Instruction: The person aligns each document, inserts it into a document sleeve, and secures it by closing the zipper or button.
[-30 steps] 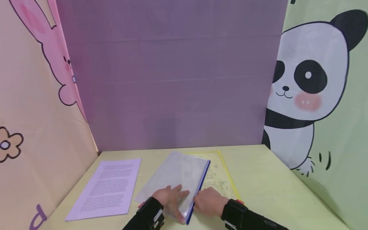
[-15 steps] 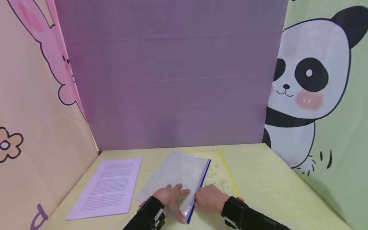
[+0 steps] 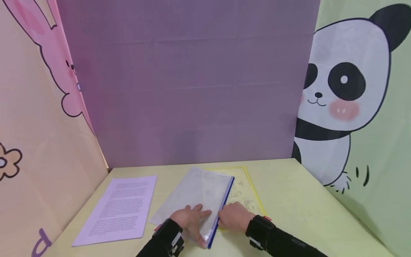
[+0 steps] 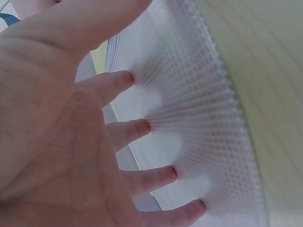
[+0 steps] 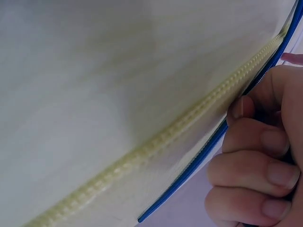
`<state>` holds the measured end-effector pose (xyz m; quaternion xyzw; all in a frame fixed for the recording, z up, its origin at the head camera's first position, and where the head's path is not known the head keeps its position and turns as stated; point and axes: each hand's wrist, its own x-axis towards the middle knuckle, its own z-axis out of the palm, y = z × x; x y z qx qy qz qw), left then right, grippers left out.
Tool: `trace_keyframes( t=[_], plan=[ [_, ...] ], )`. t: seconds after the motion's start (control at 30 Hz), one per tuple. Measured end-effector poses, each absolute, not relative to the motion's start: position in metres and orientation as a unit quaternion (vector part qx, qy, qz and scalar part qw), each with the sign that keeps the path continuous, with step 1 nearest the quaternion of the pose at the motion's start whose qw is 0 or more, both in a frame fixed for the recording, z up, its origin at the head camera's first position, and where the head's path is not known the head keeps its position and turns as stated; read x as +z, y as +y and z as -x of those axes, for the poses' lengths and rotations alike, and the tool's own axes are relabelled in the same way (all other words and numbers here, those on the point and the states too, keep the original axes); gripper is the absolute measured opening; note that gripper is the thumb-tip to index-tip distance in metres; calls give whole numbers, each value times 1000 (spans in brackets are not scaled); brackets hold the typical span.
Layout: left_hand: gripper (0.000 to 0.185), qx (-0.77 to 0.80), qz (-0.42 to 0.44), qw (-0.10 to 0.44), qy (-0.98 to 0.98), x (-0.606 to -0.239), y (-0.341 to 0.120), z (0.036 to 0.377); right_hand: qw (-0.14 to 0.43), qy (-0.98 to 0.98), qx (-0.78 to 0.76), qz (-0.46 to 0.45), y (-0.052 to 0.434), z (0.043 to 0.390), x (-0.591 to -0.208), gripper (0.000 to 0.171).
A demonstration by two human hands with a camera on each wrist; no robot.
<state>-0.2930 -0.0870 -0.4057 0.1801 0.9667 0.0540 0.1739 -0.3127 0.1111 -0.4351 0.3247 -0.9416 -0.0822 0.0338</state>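
A clear mesh pouch (image 3: 199, 192) with a blue zipper edge (image 3: 224, 201) lies on the yellow table (image 3: 298, 207), partly over a yellow-edged pouch (image 3: 248, 191) that holds a drawing. My left hand (image 3: 192, 218) presses flat on the mesh pouch near its front end. In the left wrist view, that left hand (image 4: 71, 142) has its fingertips spread on the mesh (image 4: 189, 94). My right hand (image 3: 233, 216) sits against the blue edge with curled fingers. The right wrist view shows the right hand (image 5: 255, 156) pinching at the blue zipper (image 5: 199, 161), beside the yellow zipper (image 5: 156, 142).
A printed sheet of paper (image 3: 120, 208) lies on the table to the left of the pouches. A purple back panel (image 3: 192, 89), a rabbit panel (image 3: 38, 107) at left and a panda panel (image 3: 353, 107) at right wall in the table.
My right hand has crept slightly farther along the blue zipper edge. The left hand stays pressed on the mesh pouch. The view has tilted a little.
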Motion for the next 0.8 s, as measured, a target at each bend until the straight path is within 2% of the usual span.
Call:
trace_keyframes(
  t=[0.8],
  plan=[
    [96,70,-202,172,962,-406,-90,297,20,-950,-55,-305,116,320,-436,30]
  ],
)
